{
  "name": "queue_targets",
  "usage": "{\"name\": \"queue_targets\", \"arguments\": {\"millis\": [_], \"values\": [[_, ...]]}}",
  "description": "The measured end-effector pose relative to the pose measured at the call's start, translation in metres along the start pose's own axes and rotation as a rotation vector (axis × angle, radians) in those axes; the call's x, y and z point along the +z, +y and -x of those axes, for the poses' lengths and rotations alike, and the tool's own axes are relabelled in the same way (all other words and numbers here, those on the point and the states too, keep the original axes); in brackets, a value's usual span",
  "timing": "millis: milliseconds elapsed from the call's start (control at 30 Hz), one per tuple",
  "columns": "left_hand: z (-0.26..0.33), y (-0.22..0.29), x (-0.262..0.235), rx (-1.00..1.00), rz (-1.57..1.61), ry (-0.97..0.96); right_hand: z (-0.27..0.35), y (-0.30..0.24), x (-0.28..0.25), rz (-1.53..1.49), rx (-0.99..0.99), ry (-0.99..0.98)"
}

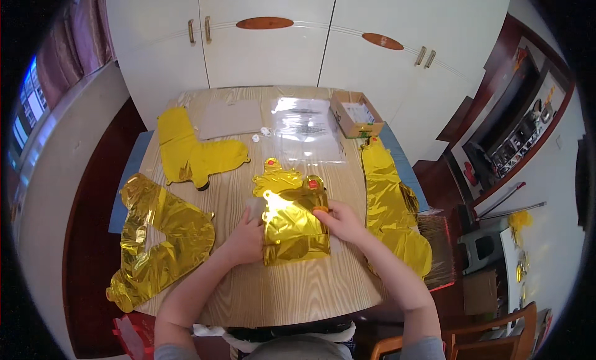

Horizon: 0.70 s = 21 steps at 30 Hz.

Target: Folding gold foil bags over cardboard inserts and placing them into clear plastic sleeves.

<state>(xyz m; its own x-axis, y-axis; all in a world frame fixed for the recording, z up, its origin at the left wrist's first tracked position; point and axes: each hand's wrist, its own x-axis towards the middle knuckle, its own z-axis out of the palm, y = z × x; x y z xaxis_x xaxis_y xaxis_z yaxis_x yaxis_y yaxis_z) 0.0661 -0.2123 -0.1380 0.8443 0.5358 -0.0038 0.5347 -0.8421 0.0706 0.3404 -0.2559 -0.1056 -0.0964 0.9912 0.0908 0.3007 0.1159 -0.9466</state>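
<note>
In front of me, a shiny gold foil balloon (295, 226), flat and with a red spot on its upper corner, is held just over the table. My right hand (343, 220) grips its right edge, thumb on the front. At its left edge my left hand (247, 241) is closed, with the fingers partly hidden behind the foil. A small pale, see-through piece (255, 205) shows by the left thumb; I cannot make out what it is. Just beyond lies another flat gold foil piece (277, 179) with a scalloped edge and a red spot.
More flat gold foil balloons lie around: one far left (176, 143), one near left (167, 248), one right (391, 205). A clear plastic sheet (307, 133), a beige flat sheet (233, 119), small white bits (266, 131) and a cardboard box (357, 115) sit toward the back of the wooden table (273, 298).
</note>
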Motion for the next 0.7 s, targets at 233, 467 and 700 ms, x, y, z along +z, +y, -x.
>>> {"name": "queue_targets", "arguments": {"millis": [233,467,700], "values": [[0.004,-0.003,0.007,0.035,0.095,0.142,-0.013,0.032,-0.013,0.373,-0.132,-0.113],[0.002,-0.003,0.009,0.055,0.048,0.157,0.043,0.018,-0.022,0.929,-0.202,-0.356],[0.009,-0.001,0.004,0.023,0.077,0.042,0.053,0.009,-0.01,0.894,-0.193,-0.282]]}}
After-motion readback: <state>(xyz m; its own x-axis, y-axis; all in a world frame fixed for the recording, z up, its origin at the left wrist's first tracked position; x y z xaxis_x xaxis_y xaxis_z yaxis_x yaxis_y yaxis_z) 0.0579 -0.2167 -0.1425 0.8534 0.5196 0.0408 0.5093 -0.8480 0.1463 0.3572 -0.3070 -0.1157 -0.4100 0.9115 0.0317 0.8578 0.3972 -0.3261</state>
